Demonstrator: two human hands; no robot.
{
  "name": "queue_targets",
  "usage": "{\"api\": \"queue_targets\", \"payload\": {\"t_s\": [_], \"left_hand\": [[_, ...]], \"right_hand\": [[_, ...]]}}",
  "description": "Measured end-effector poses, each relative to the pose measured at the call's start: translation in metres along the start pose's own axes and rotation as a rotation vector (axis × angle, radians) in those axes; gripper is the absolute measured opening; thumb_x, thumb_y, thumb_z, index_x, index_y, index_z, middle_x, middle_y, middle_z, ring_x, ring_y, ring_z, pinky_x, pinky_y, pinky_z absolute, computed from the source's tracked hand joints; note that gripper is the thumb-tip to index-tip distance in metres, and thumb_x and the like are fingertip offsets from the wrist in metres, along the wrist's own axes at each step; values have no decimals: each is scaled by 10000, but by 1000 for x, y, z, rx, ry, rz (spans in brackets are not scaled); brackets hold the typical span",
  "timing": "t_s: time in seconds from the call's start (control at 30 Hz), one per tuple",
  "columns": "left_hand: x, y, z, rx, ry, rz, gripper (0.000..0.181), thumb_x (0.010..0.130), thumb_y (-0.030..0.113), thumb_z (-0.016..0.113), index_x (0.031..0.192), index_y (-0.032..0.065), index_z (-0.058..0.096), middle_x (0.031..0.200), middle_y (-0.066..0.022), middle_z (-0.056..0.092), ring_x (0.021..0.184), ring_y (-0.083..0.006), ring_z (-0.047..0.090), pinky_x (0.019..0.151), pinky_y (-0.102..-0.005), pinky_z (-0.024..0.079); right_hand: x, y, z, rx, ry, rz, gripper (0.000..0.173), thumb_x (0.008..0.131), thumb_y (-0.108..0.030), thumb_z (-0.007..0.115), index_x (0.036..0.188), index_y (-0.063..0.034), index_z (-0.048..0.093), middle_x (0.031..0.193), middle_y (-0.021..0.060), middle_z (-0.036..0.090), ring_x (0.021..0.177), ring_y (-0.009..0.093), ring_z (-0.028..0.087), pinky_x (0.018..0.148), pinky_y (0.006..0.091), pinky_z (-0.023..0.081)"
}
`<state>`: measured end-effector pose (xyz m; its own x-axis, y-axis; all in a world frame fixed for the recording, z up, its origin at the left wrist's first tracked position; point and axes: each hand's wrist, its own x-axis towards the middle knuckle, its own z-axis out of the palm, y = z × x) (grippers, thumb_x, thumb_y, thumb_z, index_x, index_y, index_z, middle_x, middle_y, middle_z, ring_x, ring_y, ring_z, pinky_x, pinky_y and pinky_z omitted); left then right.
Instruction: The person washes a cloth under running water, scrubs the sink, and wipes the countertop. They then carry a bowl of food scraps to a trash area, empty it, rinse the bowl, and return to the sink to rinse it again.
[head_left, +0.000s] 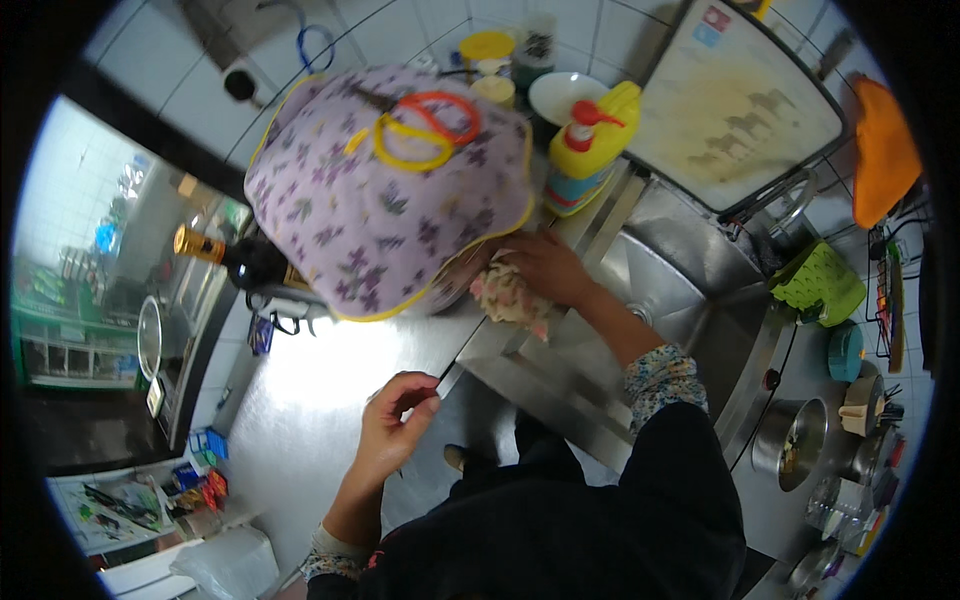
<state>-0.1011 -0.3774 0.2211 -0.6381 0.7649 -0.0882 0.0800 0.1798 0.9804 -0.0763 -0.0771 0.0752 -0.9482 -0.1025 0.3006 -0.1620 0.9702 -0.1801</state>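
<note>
My right hand (551, 266) grips a crumpled patterned cloth (511, 298) at the left rim of the steel sink (686, 341). Just beside it, a purple floral cloth cover (397, 214) with yellow edging drapes over something bulky. What lies beneath is mostly hidden. Scissors (431, 163) with one red and one yellow handle rest on top of the cover. My left hand (399, 421) hangs empty over the front of the counter, its fingers curled and a gap showing by the thumb.
Behind the right hand stands a yellow pump bottle (581, 161). A cutting board (739, 112) leans on the tiles behind the sink. A dark bottle (255, 259) is left of the cover. Right of the sink are a green basket (821, 285) and a steel pot (772, 442).
</note>
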Motion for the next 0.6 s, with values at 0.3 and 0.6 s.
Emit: {"api": "queue_targets", "payload": {"t_s": [0.3, 0.6], "left_hand": [[200, 214, 96, 767, -194, 718, 174, 749, 27, 548, 922, 25, 567, 773, -92, 579, 656, -176, 575, 615, -265, 454], [366, 170, 127, 1577, -717, 1240, 471, 615, 29, 575, 1037, 238, 568, 1205, -54, 392, 1008, -233, 444, 756, -335, 446]], "right_hand": [[-4, -53, 4, 197, 300, 277, 393, 644, -235, 599, 974, -31, 540, 1118, 116, 452, 1128, 292, 354, 947, 417, 252], [-12, -40, 0, 251, 338, 190, 342, 671, -206, 585, 952, -24, 514, 1149, 112, 408, 1107, 290, 367, 910, 438, 288]]}}
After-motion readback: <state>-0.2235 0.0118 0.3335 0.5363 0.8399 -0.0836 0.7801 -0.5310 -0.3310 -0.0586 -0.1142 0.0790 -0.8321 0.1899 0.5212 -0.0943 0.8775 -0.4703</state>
